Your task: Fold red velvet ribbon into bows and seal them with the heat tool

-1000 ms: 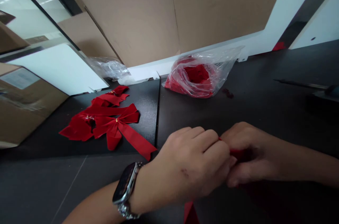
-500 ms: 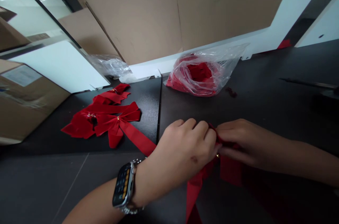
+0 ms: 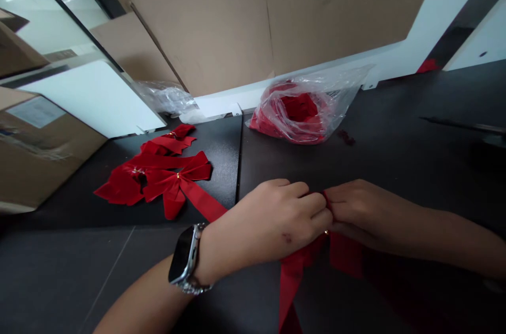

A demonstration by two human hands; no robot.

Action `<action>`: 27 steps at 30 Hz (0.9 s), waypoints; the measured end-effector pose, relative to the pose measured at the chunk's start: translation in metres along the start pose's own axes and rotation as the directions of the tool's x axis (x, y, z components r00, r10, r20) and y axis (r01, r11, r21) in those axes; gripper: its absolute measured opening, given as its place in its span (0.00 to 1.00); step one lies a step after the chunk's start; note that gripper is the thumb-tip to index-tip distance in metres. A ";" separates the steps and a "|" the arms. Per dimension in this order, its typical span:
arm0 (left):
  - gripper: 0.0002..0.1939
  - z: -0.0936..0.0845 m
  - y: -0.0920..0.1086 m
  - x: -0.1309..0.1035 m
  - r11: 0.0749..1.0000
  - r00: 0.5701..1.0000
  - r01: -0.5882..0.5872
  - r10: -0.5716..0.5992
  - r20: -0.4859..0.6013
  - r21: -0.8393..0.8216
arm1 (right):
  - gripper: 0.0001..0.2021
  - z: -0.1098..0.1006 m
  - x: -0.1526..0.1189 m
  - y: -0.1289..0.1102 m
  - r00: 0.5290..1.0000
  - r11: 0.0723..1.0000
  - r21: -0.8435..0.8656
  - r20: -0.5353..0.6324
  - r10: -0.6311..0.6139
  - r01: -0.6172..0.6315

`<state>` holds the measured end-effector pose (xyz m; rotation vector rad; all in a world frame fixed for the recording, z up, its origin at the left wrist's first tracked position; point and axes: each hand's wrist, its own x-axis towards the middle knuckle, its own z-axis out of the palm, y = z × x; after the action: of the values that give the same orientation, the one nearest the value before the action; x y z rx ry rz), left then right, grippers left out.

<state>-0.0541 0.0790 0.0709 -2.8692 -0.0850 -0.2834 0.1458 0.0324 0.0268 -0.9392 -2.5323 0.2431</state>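
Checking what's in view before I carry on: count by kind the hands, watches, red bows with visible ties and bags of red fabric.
Left hand and right hand: 2
Watch: 1
Red bows in the pile: 3
Held bow: 1
Bag of red fabric: 1
Total: 8
More bows may lie hidden.

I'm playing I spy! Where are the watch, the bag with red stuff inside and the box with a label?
Watch (image 3: 182, 256), head view, its dark screen.
Bag (image 3: 294, 135), head view, its red-filled front.
Box (image 3: 47, 166), head view, its brown side below the label (image 3: 36, 111).

Dark tabletop beneath red bows and plastic bag
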 end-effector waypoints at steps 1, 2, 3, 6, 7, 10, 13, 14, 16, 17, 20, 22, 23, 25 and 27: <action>0.08 -0.001 0.000 0.000 1.000 1.000 -0.009 0.009 0.001 0.009 | 0.22 0.002 0.000 0.001 0.999 0.998 -0.052 -0.029 -0.040 0.039; 0.08 -0.001 0.000 0.000 1.000 1.000 -0.011 0.011 0.007 0.020 | 0.22 0.003 0.001 0.001 0.995 0.992 -0.108 -0.056 -0.079 0.073; 0.08 -0.002 0.001 0.000 0.999 1.000 -0.011 0.011 0.014 0.030 | 0.22 0.005 0.001 0.002 0.991 0.982 -0.160 -0.078 -0.111 0.097; 0.09 -0.003 0.005 0.000 0.999 0.999 -0.019 0.018 0.035 0.037 | 0.22 0.011 0.001 0.007 0.979 0.963 -0.219 -0.092 -0.183 0.159; 0.09 -0.003 0.007 0.001 0.999 0.999 -0.022 0.021 0.040 0.033 | 0.22 0.013 0.000 0.009 0.975 0.960 -0.209 -0.085 -0.206 0.185; 0.09 -0.002 0.011 0.003 0.999 0.999 -0.039 0.039 0.035 0.006 | 0.23 0.017 -0.001 0.015 0.965 0.955 -0.165 -0.055 -0.257 0.245; 0.08 0.000 0.013 0.003 0.999 0.999 -0.049 0.049 0.014 -0.015 | 0.24 0.019 -0.001 0.020 0.959 0.952 -0.153 -0.065 -0.277 0.265; 0.08 0.000 0.014 0.004 0.999 0.999 -0.049 0.049 0.003 -0.019 | 0.24 0.018 -0.001 0.021 0.957 0.951 -0.150 -0.070 -0.283 0.270; 0.08 0.001 0.015 0.004 0.999 0.999 -0.046 0.046 -0.013 -0.027 | 0.24 0.018 0.000 0.023 0.951 0.948 -0.142 -0.079 -0.298 0.285; 0.08 0.002 0.015 0.004 0.999 0.999 -0.043 0.042 -0.019 -0.028 | 0.24 0.017 0.001 0.024 0.949 0.946 -0.136 -0.082 -0.305 0.293; 0.09 0.004 0.016 0.004 0.999 0.998 -0.040 0.039 -0.039 -0.020 | 0.25 0.015 0.002 0.026 0.945 0.943 -0.132 -0.086 -0.317 0.304; 0.09 0.005 0.015 0.005 0.999 0.997 -0.041 0.040 -0.064 -0.010 | 0.25 0.014 0.002 0.027 0.946 0.943 -0.139 -0.079 -0.315 0.302; 0.09 0.005 0.014 0.005 0.999 0.996 -0.043 0.042 -0.074 -0.004 | 0.25 0.013 0.002 0.027 0.948 0.944 -0.141 -0.073 -0.311 0.299; 0.10 0.006 0.013 0.005 0.999 0.995 -0.046 0.047 -0.086 0.007 | 0.25 0.012 0.003 0.028 0.949 0.945 -0.135 -0.061 -0.309 0.299; 0.10 0.008 0.013 0.005 0.999 0.994 -0.047 0.049 -0.093 0.017 | 0.25 0.011 0.003 0.030 0.950 0.945 -0.129 -0.053 -0.309 0.301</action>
<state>-0.0467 0.0683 0.0611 -2.8340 -0.0004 -0.4048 0.1563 0.0569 0.0085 -0.5710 -2.6016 -0.0368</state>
